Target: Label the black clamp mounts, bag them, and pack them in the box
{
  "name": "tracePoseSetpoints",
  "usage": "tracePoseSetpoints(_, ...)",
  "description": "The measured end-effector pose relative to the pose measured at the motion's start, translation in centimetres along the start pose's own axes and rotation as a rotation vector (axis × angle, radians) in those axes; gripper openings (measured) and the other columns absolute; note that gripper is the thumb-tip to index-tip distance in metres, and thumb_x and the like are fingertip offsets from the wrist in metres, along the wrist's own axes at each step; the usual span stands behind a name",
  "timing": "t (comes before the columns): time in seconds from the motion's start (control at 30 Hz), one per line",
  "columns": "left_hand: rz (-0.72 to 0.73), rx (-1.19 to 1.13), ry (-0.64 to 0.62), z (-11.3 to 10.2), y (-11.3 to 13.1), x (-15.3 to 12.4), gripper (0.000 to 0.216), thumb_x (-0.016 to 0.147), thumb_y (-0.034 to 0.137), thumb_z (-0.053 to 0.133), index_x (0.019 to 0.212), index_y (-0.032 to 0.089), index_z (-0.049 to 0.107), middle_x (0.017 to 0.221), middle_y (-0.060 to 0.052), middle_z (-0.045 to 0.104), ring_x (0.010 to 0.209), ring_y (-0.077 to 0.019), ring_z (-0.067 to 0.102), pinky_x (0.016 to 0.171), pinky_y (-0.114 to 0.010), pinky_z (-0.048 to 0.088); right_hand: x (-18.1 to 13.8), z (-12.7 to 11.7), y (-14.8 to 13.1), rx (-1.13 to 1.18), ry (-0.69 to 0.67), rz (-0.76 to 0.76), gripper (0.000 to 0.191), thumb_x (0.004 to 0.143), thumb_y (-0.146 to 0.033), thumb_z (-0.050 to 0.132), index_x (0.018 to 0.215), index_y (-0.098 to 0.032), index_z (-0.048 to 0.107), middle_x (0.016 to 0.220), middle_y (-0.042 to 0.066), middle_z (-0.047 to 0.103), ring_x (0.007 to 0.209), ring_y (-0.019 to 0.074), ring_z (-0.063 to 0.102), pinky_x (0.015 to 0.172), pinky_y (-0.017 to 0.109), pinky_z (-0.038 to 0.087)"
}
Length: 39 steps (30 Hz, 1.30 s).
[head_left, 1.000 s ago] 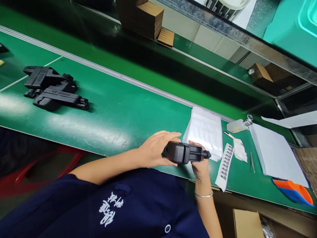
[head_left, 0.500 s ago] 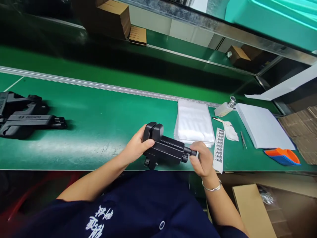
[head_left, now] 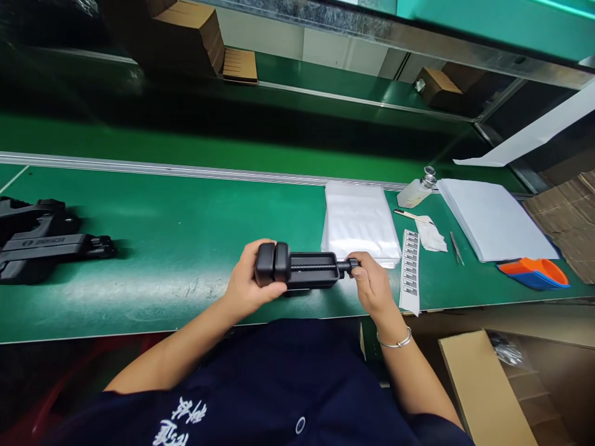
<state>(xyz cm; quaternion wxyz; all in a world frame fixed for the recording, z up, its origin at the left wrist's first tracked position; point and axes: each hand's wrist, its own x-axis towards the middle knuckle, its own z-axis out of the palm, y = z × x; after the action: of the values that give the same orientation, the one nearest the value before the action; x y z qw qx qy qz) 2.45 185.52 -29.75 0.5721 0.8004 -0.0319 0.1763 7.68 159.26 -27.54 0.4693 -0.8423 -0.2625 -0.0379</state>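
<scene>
A black clamp-like device (head_left: 312, 271) with a long threaded screw in its channel is held just above the near part of the green bench. My left hand (head_left: 248, 279) wraps round its left end, by the two thick black jaws, with the thumb along the near side. At the right end, my right hand (head_left: 372, 282) pinches the small knob of the screw between thumb and fingers. The two jaws sit close together. The device's underside is mostly hidden. Behind it lies a stack of white bags (head_left: 361, 220).
More black devices (head_left: 51, 241) lie at the bench's left end. On the right are a label strip (head_left: 409, 269), a pump bottle (head_left: 417, 189), tweezers (head_left: 457, 248), a white sheet stack (head_left: 495, 220) and an orange and blue tray (head_left: 534, 272). An open carton (head_left: 488, 384) stands below.
The device has been turned so its screw channel faces up, and it lies more level. Both hands keep their hold. The camera view has shifted slightly.
</scene>
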Motion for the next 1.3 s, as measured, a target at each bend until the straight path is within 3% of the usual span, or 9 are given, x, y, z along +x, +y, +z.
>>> tracePoseSetpoints(0.1,0.008,0.047,-0.003,0.1,0.1,-0.2,0.071,0.063,0.068,0.075,0.113,0.021,0.055,0.103,-0.007,0.064,0.090,-0.0247,0.065,0.078,-0.036,0.051,-0.1,0.1,0.3,0.097,-0.070,0.145,0.049,0.102,-0.054,0.028,0.081,-0.021,0.057,0.058,-0.002,0.053,0.054,0.0151,0.051,0.055,0.028,0.041)
tracePoseSetpoints(0.27,-0.128,-0.081,0.011,0.5,-0.1,0.6,0.067,0.073,0.073,0.063,0.114,0.019,0.056,0.098,-0.007,0.064,0.087,-0.0227,0.063,0.074,-0.033,0.051,-0.2,0.2,0.5,0.013,-0.001,-0.028,0.035,0.097,-0.051,0.048,0.114,-0.022,0.056,0.094,0.006,0.066,0.084,0.0212,0.063,0.075,0.033,0.051)
tracePoseSetpoints(0.53,-0.117,-0.109,0.039,0.8,-0.7,0.1,0.077,0.065,0.075,0.069,0.114,0.019,0.055,0.101,-0.007,0.063,0.089,-0.0232,0.062,0.078,-0.034,0.050,-0.3,0.2,0.5,0.034,0.014,0.005,0.027,0.098,-0.042,0.048,0.111,-0.021,0.059,0.090,0.004,0.065,0.082,0.0200,0.062,0.076,0.033,0.052)
tracePoseSetpoints(0.67,-0.324,-0.287,0.046,1.6,-0.9,0.7,0.068,0.077,0.074,0.059,0.116,0.018,0.055,0.110,-0.009,0.063,0.102,-0.0241,0.059,0.087,-0.034,0.049,-0.4,1.0,1.5,0.273,0.071,0.124,0.045,0.091,-0.052,0.057,0.125,-0.022,0.057,0.112,0.009,0.066,0.106,0.0241,0.062,0.096,0.041,0.049)
tracePoseSetpoints(0.77,-0.460,-0.416,0.046,2.3,-1.1,1.3,0.062,0.083,0.073,0.051,0.113,0.019,0.057,0.108,-0.008,0.064,0.103,-0.0229,0.059,0.088,-0.033,0.048,-0.4,2.4,2.4,0.448,0.106,0.202,0.037,0.087,-0.048,0.065,0.114,-0.023,0.068,0.121,0.009,0.066,0.118,0.0262,0.058,0.106,0.046,0.042)
tracePoseSetpoints(0.97,-0.397,-0.390,-0.012,2.7,-1.1,1.8,0.060,0.088,0.069,0.046,0.116,0.018,0.058,0.112,-0.007,0.063,0.107,-0.0233,0.056,0.095,-0.034,0.043,-0.1,5.4,2.9,0.716,0.378,0.355,0.027,0.074,-0.043,0.077,0.088,-0.020,0.072,0.089,0.003,0.069,0.088,0.0196,0.062,0.093,0.039,0.046)
tracePoseSetpoints(1.07,-0.304,-0.317,-0.043,2.6,-0.5,1.7,0.064,0.089,0.069,0.044,0.124,0.016,0.052,0.119,-0.009,0.060,0.111,-0.0246,0.054,0.097,-0.034,0.041,0.2,5.8,2.6,0.687,0.446,0.371,0.030,0.079,-0.048,0.072,0.079,-0.019,0.065,0.079,0.000,0.062,0.076,0.0162,0.057,0.080,0.033,0.046)
tracePoseSetpoints(1.17,-0.215,-0.256,-0.081,2.5,-0.1,1.6,0.069,0.088,0.071,0.045,0.128,0.015,0.048,0.125,-0.011,0.057,0.115,-0.0260,0.053,0.098,-0.034,0.040,0.4,5.5,2.6,0.528,0.425,0.388,0.036,0.088,-0.053,0.060,0.076,-0.019,0.060,0.075,-0.001,0.058,0.074,0.0162,0.054,0.077,0.031,0.044)
tracePoseSetpoints(1.3,-0.282,-0.285,-0.069,2.4,-0.2,1.8,0.067,0.089,0.071,0.040,0.125,0.015,0.050,0.124,-0.012,0.058,0.114,-0.0270,0.054,0.095,-0.035,0.042,0.5,4.8,3.2,0.477,0.308,0.310,0.034,0.087,-0.051,0.060,0.092,-0.018,0.065,0.093,0.004,0.065,0.093,0.0203,0.058,0.088,0.034,0.043)
